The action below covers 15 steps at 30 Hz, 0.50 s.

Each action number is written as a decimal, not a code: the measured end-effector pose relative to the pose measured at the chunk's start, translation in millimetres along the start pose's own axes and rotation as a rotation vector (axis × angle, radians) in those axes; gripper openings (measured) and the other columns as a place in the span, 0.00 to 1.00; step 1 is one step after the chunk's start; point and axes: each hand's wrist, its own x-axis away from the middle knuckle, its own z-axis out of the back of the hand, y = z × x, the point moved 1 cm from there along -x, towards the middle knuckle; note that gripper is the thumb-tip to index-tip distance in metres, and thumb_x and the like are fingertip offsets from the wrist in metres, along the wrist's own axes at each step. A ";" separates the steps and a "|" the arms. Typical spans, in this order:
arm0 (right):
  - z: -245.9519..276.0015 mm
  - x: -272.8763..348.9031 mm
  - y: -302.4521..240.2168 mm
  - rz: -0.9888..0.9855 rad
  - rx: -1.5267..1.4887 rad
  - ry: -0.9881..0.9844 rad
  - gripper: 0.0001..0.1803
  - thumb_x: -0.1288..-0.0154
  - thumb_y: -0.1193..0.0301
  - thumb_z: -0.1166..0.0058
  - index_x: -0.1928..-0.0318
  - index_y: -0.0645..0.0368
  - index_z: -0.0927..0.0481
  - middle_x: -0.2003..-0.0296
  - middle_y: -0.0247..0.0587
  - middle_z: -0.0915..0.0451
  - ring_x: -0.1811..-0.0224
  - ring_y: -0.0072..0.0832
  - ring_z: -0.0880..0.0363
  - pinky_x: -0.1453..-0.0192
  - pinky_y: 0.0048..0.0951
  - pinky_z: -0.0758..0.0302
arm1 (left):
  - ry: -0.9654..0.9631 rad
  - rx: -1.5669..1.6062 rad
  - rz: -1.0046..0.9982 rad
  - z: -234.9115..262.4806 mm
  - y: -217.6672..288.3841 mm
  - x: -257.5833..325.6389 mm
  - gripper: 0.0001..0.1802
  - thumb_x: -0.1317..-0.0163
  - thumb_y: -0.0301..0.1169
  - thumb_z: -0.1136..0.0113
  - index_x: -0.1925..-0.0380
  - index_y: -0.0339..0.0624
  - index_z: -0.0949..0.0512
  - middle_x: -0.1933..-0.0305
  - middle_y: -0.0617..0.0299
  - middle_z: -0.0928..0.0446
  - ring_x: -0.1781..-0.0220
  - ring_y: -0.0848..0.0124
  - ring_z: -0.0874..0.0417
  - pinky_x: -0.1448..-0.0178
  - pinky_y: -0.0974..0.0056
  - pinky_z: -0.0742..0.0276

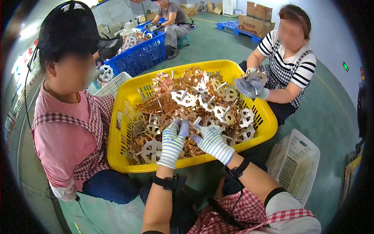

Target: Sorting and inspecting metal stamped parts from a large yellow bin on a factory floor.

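A large yellow plastic basket [187, 160] in front of me is heaped with silver perforated metal discs [152, 151] and coppery metal pieces [145, 105]. Several discs carry a short silver pin. Over the near half of the heap, my left hand [173, 141], in a striped work glove, has its fingers pinched together. My right hand [214, 143], gloved alike, closes from the other side on a small coppery metal piece [193, 130]. The fingertips of both hands meet around this piece, so its full shape is hidden.
At left sits a person in pink [58, 136]. Across at right, a person with grey gloves [252, 88] holds a metal part. A white crate [307, 171] stands at my right. Beyond are a blue crate [144, 58], another seated worker [173, 23] and cardboard boxes [253, 24] on a blue pallet.
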 end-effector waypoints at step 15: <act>15.3 -1.4 -8.9 0.067 0.045 0.141 0.25 0.42 0.60 0.46 0.43 0.47 0.26 0.70 0.51 0.19 0.65 0.43 0.19 0.57 0.42 0.24 | -0.115 0.505 0.072 -0.3 14.8 2.5 0.12 0.39 0.35 0.41 0.78 0.42 0.27 0.83 0.71 0.31 0.83 0.81 0.36 0.79 0.72 0.40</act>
